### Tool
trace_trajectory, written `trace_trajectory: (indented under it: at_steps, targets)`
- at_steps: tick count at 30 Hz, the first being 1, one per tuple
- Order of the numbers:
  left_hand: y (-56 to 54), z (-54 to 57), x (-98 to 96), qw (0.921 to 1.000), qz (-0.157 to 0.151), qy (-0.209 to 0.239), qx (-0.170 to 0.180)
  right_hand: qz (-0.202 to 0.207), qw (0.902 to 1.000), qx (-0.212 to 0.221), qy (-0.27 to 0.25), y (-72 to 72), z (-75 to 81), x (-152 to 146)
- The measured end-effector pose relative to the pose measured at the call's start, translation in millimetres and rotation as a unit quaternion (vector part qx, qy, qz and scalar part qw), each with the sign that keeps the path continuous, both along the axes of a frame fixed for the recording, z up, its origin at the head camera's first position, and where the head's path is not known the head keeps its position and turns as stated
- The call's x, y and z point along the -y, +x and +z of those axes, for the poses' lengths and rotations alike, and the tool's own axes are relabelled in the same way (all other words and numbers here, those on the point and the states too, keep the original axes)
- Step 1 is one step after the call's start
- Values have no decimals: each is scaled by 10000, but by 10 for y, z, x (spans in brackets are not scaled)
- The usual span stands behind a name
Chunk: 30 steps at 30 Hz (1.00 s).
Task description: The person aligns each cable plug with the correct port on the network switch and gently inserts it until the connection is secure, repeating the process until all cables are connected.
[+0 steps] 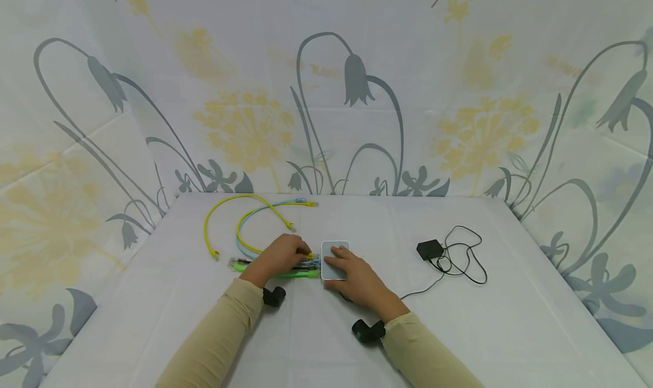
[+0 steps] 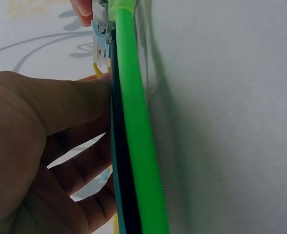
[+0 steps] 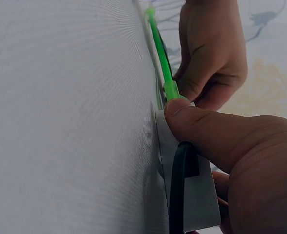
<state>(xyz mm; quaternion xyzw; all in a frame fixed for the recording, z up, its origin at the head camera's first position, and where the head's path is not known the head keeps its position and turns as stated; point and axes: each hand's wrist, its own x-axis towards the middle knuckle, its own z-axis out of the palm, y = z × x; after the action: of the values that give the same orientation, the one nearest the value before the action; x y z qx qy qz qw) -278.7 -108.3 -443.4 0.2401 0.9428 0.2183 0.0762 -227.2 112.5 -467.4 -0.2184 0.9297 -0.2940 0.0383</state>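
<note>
A small white network switch (image 1: 333,272) with a grey top lies flat on the table. My right hand (image 1: 361,279) grips it, the thumb on its near side and fingers over the top. A green network cable (image 2: 138,117) and a black network cable (image 2: 124,161) run into its left side. Just left of the switch, my left hand (image 1: 280,256) pinches a yellow network cable (image 1: 310,256) near its clear plug (image 2: 100,54). Whether that plug is fully seated cannot be told. Light blue plugs sit close by, partly hidden. A black power lead (image 3: 178,180) enters the switch.
Behind the left hand lie another yellow cable (image 1: 206,229) and a light blue cable (image 1: 245,221), curved across the white tablecloth (image 1: 306,342). To the right is a black power adapter (image 1: 430,250) with its thin cord (image 1: 471,258) looped beside it. A patterned cloth hangs behind.
</note>
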Motion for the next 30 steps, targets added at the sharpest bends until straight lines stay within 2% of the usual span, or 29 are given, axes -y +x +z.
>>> trace_trajectory:
  at_steps: [11, 18, 30]
  targets:
    - [-82, 48, -22, 9993, -269, -202, 170, -11, 10000, -31, 36, -4, -16, 1]
    - [-105, 34, -7, 9982, -571, -181, 25, 57, 9997, -216, 71, 1, -21, -6]
    - [-113, 60, -15, 9984, -482, -274, 147, -6, 9998, -158, 114, 10, 2, 7]
